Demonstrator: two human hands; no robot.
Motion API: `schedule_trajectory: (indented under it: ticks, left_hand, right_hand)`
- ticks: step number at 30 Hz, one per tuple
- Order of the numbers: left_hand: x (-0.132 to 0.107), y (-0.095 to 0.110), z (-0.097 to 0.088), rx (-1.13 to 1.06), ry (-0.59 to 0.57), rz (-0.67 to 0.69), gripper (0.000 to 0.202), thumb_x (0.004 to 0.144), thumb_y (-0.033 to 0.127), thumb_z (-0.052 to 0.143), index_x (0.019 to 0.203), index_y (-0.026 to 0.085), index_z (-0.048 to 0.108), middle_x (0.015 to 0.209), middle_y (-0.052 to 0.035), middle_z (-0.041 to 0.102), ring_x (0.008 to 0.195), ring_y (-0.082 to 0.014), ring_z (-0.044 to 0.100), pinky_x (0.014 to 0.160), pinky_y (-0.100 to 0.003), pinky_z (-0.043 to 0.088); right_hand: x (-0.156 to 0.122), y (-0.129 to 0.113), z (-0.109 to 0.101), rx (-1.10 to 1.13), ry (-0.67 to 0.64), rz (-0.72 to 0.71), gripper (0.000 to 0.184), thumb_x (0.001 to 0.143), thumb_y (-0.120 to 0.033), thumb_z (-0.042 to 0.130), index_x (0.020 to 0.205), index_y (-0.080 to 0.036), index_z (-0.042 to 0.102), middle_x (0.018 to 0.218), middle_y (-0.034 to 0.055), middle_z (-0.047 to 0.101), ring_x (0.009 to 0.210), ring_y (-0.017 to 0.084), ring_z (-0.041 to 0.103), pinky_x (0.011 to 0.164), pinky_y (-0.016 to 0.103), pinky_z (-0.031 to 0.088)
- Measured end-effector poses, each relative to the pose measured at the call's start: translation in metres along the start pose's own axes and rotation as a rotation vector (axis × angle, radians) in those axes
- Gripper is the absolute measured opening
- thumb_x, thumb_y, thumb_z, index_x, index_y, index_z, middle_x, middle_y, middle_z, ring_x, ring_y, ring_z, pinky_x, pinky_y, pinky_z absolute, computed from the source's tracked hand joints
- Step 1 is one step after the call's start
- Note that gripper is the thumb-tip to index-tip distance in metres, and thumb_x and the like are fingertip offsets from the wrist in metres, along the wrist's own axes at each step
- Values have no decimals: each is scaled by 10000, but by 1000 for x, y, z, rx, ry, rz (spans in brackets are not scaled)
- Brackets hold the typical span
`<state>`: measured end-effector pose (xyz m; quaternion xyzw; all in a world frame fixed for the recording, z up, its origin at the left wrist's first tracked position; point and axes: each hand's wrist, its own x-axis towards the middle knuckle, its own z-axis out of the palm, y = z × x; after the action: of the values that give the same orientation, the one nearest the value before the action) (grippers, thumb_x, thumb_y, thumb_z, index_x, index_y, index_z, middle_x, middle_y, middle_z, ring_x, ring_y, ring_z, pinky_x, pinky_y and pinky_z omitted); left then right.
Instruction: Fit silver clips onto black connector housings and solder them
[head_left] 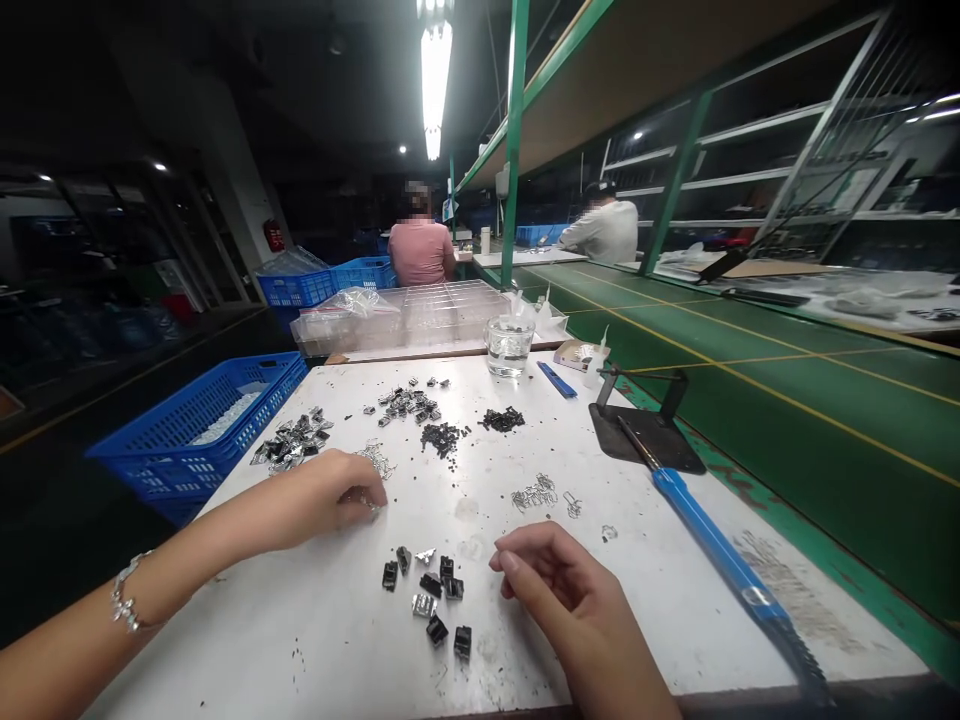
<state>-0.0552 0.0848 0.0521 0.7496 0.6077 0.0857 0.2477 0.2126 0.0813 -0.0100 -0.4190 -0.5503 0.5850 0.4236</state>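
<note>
My left hand (341, 492) rests on the white table with its fingertips pinched together, beside a small heap of thin wire clips (379, 460). What those fingertips hold is hidden. My right hand (570, 595) hovers at the front with fingers curled and thumb close to the forefinger; anything in that pinch is too small to make out. Between the hands lie several small black and metal parts (431, 584). Beyond my right hand is another group of wire clips (535, 492). Farther back are small black pieces (442, 438) and more shiny metal parts (409, 403).
A blue-handled soldering iron (709, 540) lies at the right, its tip on a dark metal stand (645, 435). At the back stands a glass of clear liquid (509, 347). A blue crate (202, 420) is beside the table's left edge. Two people sit farther off.
</note>
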Motion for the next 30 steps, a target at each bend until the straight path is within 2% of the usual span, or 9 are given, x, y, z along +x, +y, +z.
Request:
schedule_trajectory:
  ticks: [4, 7, 11, 17, 20, 23, 25, 27, 30]
  left_hand:
    - [6, 14, -6, -309, -33, -80, 240, 819, 414, 595, 970, 278, 722, 861, -30, 715, 777, -199, 631, 678, -285, 483]
    - [10, 28, -2, -578, -74, -92, 211, 789, 373, 649, 953, 267, 729, 798, -13, 706, 752, -179, 623, 695, -284, 489]
    - [20, 44, 13, -861, -143, -63, 175, 751, 286, 701, 909, 217, 728, 737, -10, 694, 698, -153, 613, 717, -291, 487]
    - [26, 67, 43, -1025, -163, -63, 178, 715, 245, 743, 860, 151, 697, 701, -18, 697, 622, -113, 594, 646, -249, 466]
    - [27, 71, 52, -1019, -99, -35, 227, 717, 298, 745, 866, 142, 676, 712, -32, 705, 620, -127, 612, 635, -262, 469]
    - [29, 65, 46, -885, -79, -16, 287, 704, 348, 750, 897, 146, 684, 764, -60, 724, 646, -161, 640, 645, -297, 490]
    - [31, 56, 33, -743, -4, -13, 265, 729, 364, 722, 894, 159, 698, 788, -63, 728, 677, -173, 647, 664, -311, 501]
    - [33, 43, 15, -579, 158, -20, 235, 769, 380, 675, 885, 178, 708, 790, -53, 724, 700, -172, 638, 667, -304, 500]
    - [38, 15, -13, -386, 352, -86, 285, 777, 433, 641, 930, 201, 705, 815, -46, 721, 710, -175, 627, 652, -291, 489]
  right_hand:
    - [2, 3, -1, -56, -32, -28, 257, 789, -459, 651, 842, -208, 651, 753, 17, 618, 732, 181, 573, 701, 292, 446]
    - [2, 3, 2, -78, -25, -55, 239, 795, -430, 656, 875, -205, 664, 773, 26, 638, 748, 189, 592, 701, 295, 460]
    - [1, 1, 7, -32, 0, -80, 248, 785, -405, 676, 935, -208, 676, 781, 26, 656, 764, 190, 608, 710, 294, 475]
    - [2, -1, 5, 97, -73, -104, 196, 804, -371, 676, 884, -192, 670, 816, 32, 672, 795, 179, 621, 774, 286, 490]
    - [5, 2, 1, 87, -42, -129, 183, 801, -370, 684, 856, -196, 663, 891, 35, 652, 887, 178, 613, 805, 254, 485]
    - [7, 8, -1, 131, 31, -116, 177, 766, -350, 727, 795, -205, 630, 1010, 37, 639, 988, 175, 605, 847, 231, 482]
    - [8, 11, -1, 186, 64, -109, 210, 751, -330, 745, 741, -205, 577, 1000, 24, 641, 928, 153, 623, 819, 223, 494]
    - [8, 12, 0, 217, 65, -107, 233, 744, -325, 752, 726, -206, 553, 924, 4, 638, 794, 123, 630, 755, 214, 506]
    - [7, 9, 0, 189, 14, -60, 188, 767, -351, 731, 804, -216, 606, 775, -15, 624, 692, 110, 614, 698, 204, 501]
